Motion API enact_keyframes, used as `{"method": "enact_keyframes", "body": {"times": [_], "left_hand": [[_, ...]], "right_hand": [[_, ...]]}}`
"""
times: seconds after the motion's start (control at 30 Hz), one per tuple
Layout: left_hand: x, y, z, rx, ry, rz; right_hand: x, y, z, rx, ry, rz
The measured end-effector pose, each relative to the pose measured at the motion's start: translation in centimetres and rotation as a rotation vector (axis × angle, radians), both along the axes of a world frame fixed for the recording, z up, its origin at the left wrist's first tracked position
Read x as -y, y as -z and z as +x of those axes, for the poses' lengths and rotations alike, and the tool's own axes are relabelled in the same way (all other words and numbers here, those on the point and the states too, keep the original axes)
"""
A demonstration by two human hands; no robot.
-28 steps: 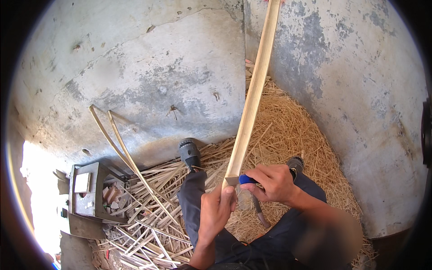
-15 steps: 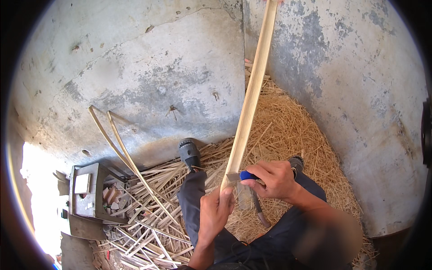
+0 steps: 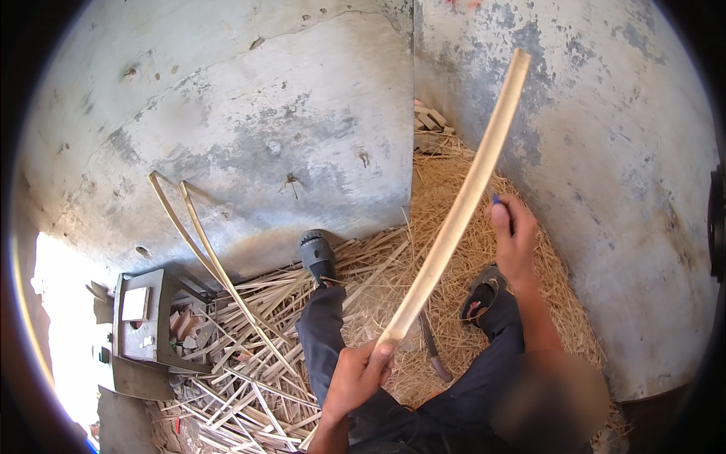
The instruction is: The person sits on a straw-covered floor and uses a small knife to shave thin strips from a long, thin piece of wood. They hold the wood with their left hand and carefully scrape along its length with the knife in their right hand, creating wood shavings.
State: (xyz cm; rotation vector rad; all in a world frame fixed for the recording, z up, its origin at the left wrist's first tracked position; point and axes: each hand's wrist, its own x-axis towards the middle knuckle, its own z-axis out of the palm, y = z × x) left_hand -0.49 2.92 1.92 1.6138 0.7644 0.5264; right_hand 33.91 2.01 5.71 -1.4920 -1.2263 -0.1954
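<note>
Left hand [image 3: 360, 377] clasping split-bamboo strip [image 3: 461, 208], near end; right hand [image 3: 516, 236] pinching blue tool handle [image 3: 496, 200].
Straw-coloured shavings [image 3: 435, 180]: heaped below right hand.

Your right hand [image 3: 516, 240] has open air rightward, short of the wall [image 3: 631, 189] at frame right; leftward, the long strip [image 3: 463, 210] blocks you, slanting from lower centre to upper right.

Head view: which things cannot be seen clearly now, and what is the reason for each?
In the head view:
1) Lower end of the pale strip: covered by the left hand.
2) Most of the blue tool: hidden, at least partly by the right hand.
3) Dark object at far right: cut off by the fisheye rim.
4) Beyond the bright opening: washed out by glare.
</note>
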Motion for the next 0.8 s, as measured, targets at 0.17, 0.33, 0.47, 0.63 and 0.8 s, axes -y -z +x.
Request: {"method": "enact_keyframes", "body": {"times": [0.17,0.33,0.47,0.63,0.8], "left_hand": [[-0.9,-0.4,0.5,0.089,-0.063,-0.057],[-1.1,-1.0,1.1,0.141,-0.151,-0.07],[-1.1,-0.7,1.6,0.089,-0.184,0.012],[-1.1,0.0,2.1,0.045,-0.24,0.206],[-0.9,0.1,2.2,0.007,-0.245,0.209]], "right_hand": [[0.6,0.6,-5.5,0.196,-0.21,0.016],[0.7,0.8,-7.3,0.385,-0.369,-0.003],[0.8,1.1,-8.9,0.483,-0.404,-0.04],[1.0,1.0,-9.4,0.515,-0.403,-0.071],[1.0,0.7,-8.8,0.469,-0.367,-0.079]]}}
